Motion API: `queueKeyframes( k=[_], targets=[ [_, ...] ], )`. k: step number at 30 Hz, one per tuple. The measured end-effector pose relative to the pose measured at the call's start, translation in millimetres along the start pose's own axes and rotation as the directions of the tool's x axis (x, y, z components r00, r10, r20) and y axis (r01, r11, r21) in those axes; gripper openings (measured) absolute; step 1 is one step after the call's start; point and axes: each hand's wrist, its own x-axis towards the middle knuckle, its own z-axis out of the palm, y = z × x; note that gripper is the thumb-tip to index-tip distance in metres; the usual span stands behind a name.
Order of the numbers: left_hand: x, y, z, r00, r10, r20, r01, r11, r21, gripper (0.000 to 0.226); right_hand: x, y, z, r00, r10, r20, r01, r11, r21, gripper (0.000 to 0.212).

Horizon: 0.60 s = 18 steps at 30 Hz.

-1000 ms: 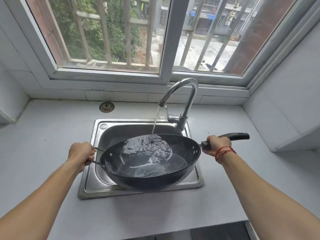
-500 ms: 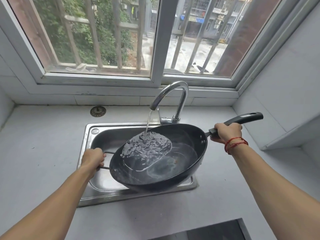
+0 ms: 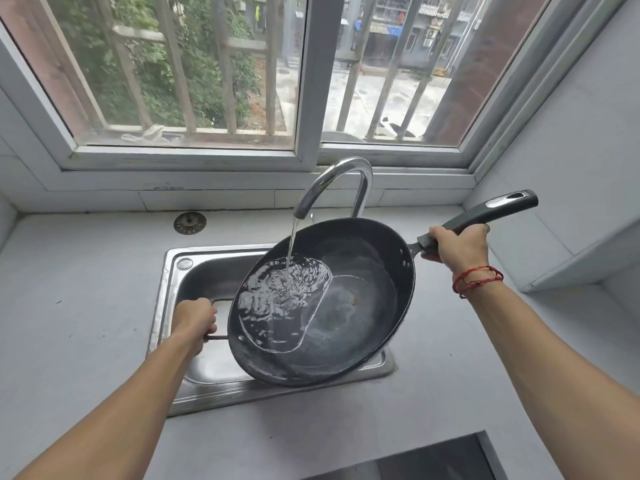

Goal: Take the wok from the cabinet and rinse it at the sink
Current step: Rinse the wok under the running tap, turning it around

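Round black metal wok [image 3: 360,306] tilted between my hands, water pooling; my left hand [image 3: 192,322] grips wire loop, my right hand [image 3: 457,247] clasps long handle.

Bright even daylight from the window [image 3: 214,74]; soft shadows, sharp focus, edges bowed

Home kitchen, to judge by the fittings: stainless sink [image 3: 214,251] sunk into a pale grey countertop [image 3: 79,299], curved chrome tap [image 3: 332,174] running over it, round drain strainer [image 3: 189,223] by the tiled back wall. Behind, white-framed sliding window [image 3: 308,98] with bars [image 3: 225,81], facing greenery and a street. Dark cooktop [image 3: 433,459] at the near edge.
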Motion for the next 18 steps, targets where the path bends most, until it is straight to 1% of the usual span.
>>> queueKeyframes(
  k=[3,10,13,18],
  targets=[
    [5,1,0,1.000,-0.009,-0.001,0.009,0.999,-0.047,0.020,1,3,2,0.999,-0.029,0.018,0.028,0.999,0.040,0.045],
    [17,4,-1,0.998,-0.043,-0.037,0.037,0.989,-0.145,0.022,2,5,11,0.994,-0.097,0.058,0.085,0.980,0.178,0.037],
    [19,10,-4,0.998,-0.045,-0.053,0.035,0.983,-0.179,0.020,5,7,15,0.992,-0.097,0.077,0.077,0.971,0.228,0.036],
    [19,21,-9,0.988,-0.024,-0.153,-0.012,0.973,-0.230,0.014,9,15,25,0.992,-0.058,0.110,0.026,0.962,0.271,0.042]
  ],
)
